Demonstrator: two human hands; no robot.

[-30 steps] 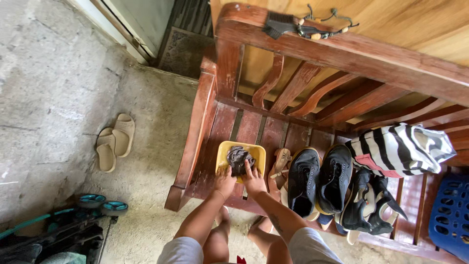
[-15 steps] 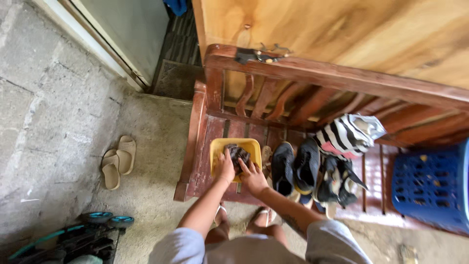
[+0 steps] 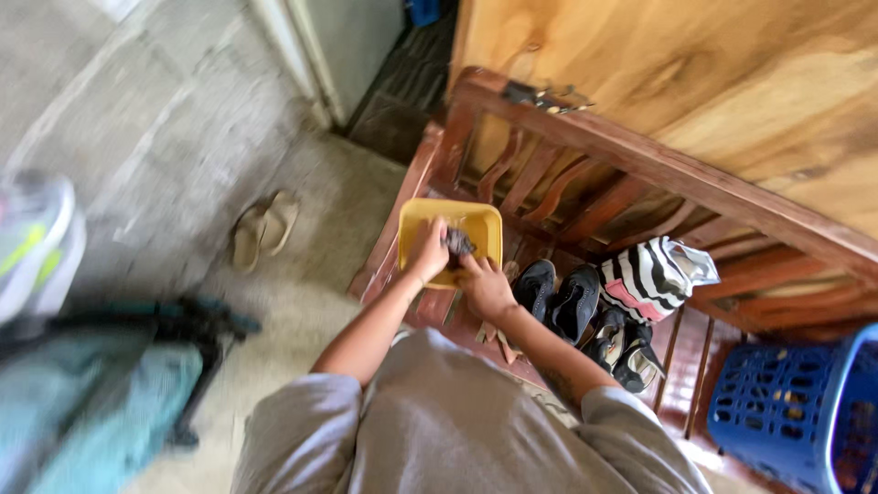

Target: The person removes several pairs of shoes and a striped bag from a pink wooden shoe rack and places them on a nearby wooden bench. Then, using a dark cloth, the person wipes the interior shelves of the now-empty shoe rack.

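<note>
Lying between both hands [image 3: 457,265]: dark cloth [image 3: 457,242].

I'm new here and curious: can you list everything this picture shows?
basin: one, yellow, on the bench's left end
cloth: one, dark, in the basin between the hands
bench: one, reddish wood, against the wooden wall
shoes: several, black, on the bench seat
bag: one, striped black and white, beside the shoes
basket: one, blue, far right
slippers: a pair, beige, on the floor
left hand: in the basin, on the cloth
right hand: touching the cloth
</note>
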